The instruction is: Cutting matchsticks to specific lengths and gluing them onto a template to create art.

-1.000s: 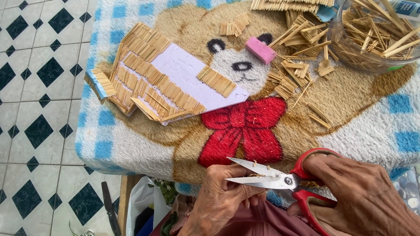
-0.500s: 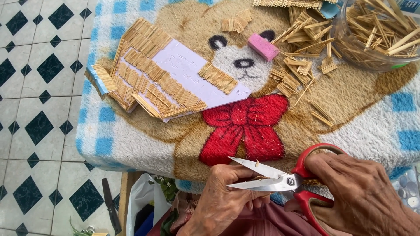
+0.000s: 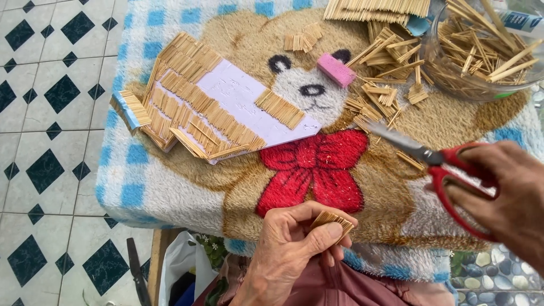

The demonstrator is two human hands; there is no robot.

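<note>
Wooden sticks, cut short and bunched into a small bundle (image 3: 334, 220), sit pinched between the thumb and curled fingers of the left hand (image 3: 289, 249), which is closed around them just in front of the red bow on the bear blanket (image 3: 170, 187). To its right, the right hand (image 3: 504, 198) grips the red handles of a pair of scissors (image 3: 436, 164), fingers through the loops, blades together and pointing up and left, away from the bundle. Beyond the left hand lies a white card (image 3: 243, 93) partly covered with rows of glued sticks. Further off, above the scissors, a pink block (image 3: 335, 69) lies among loose sticks, and a clear bowl (image 3: 481, 85) holds more.
</note>
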